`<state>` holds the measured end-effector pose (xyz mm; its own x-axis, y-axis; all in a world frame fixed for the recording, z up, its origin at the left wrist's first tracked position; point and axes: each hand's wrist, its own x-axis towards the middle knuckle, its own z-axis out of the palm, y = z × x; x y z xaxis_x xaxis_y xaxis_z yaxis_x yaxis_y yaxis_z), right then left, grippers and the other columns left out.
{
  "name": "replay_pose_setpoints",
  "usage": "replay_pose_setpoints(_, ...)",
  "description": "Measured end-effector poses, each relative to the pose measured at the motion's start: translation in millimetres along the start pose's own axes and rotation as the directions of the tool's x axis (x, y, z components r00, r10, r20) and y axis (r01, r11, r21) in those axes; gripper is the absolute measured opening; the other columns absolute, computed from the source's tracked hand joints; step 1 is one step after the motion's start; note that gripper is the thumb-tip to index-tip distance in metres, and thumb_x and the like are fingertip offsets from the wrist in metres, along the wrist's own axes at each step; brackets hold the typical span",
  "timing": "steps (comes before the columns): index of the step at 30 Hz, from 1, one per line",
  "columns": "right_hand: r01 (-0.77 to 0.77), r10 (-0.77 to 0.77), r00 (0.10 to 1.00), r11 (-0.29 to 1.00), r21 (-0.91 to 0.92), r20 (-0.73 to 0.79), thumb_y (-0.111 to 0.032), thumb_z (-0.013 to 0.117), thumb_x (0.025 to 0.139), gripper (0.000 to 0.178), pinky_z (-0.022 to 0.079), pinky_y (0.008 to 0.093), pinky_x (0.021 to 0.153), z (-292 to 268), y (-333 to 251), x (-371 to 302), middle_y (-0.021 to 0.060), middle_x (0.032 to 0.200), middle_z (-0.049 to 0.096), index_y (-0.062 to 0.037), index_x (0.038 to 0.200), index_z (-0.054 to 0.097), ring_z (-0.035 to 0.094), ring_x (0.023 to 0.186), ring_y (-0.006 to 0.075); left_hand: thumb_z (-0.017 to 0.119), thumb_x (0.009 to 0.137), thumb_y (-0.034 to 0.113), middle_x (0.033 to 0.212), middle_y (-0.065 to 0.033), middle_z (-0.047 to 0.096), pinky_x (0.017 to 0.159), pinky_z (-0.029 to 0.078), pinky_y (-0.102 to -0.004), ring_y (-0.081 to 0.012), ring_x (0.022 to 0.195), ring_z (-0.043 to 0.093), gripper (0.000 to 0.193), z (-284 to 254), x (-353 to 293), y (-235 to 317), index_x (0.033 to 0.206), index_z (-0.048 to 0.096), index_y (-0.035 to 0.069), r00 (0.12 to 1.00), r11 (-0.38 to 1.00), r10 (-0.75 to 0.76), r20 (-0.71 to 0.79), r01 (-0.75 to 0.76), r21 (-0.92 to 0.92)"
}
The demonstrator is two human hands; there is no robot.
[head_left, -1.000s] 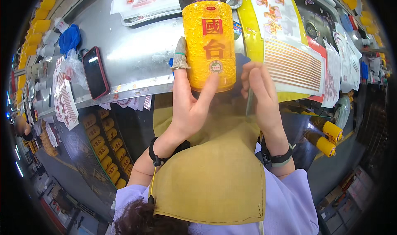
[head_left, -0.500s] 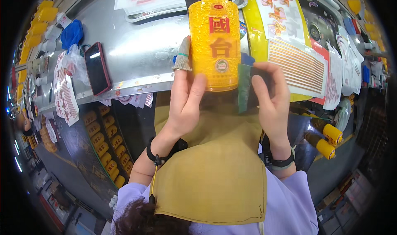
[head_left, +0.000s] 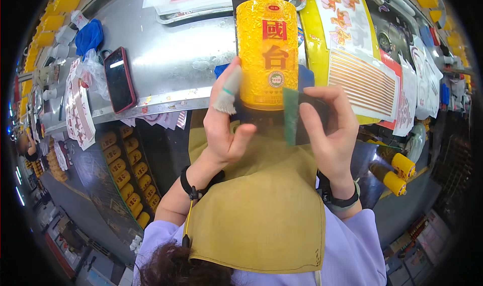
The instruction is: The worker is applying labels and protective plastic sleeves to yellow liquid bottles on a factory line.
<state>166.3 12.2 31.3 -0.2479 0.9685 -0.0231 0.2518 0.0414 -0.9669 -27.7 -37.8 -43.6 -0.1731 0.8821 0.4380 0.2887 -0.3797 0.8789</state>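
A tall yellow bottle [head_left: 265, 49] with red characters and a round seal stands upright at the edge of the steel table [head_left: 171, 64]. My left hand [head_left: 226, 125] grips its lower left side, the forefinger wrapped in a pale finger cot. My right hand [head_left: 327, 130] holds a dark strip with a green end [head_left: 294, 116] across the bottle's base. A mustard apron [head_left: 256, 205] lies below both hands.
A red-cased phone [head_left: 119, 78] lies on the steel table at left, with a blue cloth [head_left: 88, 35] behind it. Sticker sheets [head_left: 370, 84] lie at right. Rows of yellow bottles [head_left: 126, 175] stand in a crate at lower left, two more [head_left: 395, 172] at right.
The bottle has risen higher and nearer in view. My right hand brought the dark strip with the green end across the bottle's base, and my left thumb slid lower.
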Motion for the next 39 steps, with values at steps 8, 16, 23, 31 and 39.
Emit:
replay_pose_setpoints(8,0.198,-0.193,0.980,0.962,-0.189,0.044,0.000,0.077,0.084,0.020,0.049,0.0331,0.060,26,-10,4,0.0090,0.086,0.060,0.0001,0.100,0.066,0.064,0.073,0.0192,0.083,0.073,-0.006,0.139,-0.0259,0.062,0.105,0.051,-0.0460,-0.0421,0.126,0.062,0.066,3,-12,-11,0.135,0.061,-0.006,0.983,0.970,0.141,-0.118,-0.113,0.216)
replay_pose_setpoints(16,0.086,-0.090,0.994,0.994,-0.066,-0.066,0.001,0.070,0.093,0.015,0.050,0.0231,0.074,10,-20,4,0.0044,0.096,0.064,0.0017,0.108,0.065,0.064,0.085,0.0085,0.086,0.063,-0.005,0.124,-0.0179,0.071,0.090,0.059,-0.0425,-0.0392,0.112,0.068,0.043,2,-1,-5,0.105,0.078,0.000,0.944,0.865,0.320,-0.079,-0.257,0.431)
replay_pose_setpoints(23,0.034,-0.022,0.986,0.997,0.075,-0.164,-0.006,0.061,0.103,0.023,0.044,0.0239,0.096,-24,-1,13,0.0050,0.116,0.065,0.0035,0.124,0.063,0.057,0.107,0.0094,0.087,0.067,-0.006,0.116,-0.0189,0.074,0.086,0.060,-0.0401,-0.0382,0.102,0.073,0.038,10,-5,-13,0.103,0.076,-0.003,0.935,0.926,0.277,-0.223,-0.197,0.323)
replay_pose_setpoints(31,0.082,-0.071,0.990,0.992,0.092,-0.123,-0.009,0.054,0.108,0.022,0.043,0.0241,0.098,-22,11,14,0.0025,0.117,0.064,0.0018,0.124,0.063,0.056,0.107,0.0084,0.085,0.076,0.003,0.138,-0.0191,0.059,0.106,0.047,-0.0433,-0.0377,0.126,0.057,0.044,6,-9,3,0.119,0.076,0.010,0.946,0.731,0.322,-0.044,-0.220,0.646)
replay_pose_setpoints(39,-0.078,0.066,0.996,0.973,0.216,0.059,-0.018,0.070,0.100,0.029,0.041,0.0205,0.080,-6,16,17,-0.0010,0.100,0.058,-0.0008,0.121,0.060,0.050,0.090,0.0053,0.096,0.068,0.027,0.148,-0.0179,0.049,0.111,0.042,-0.0459,-0.0377,0.136,0.049,0.073,9,10,11,0.132,0.068,0.008,0.973,0.861,0.231,0.003,-0.206,0.464)
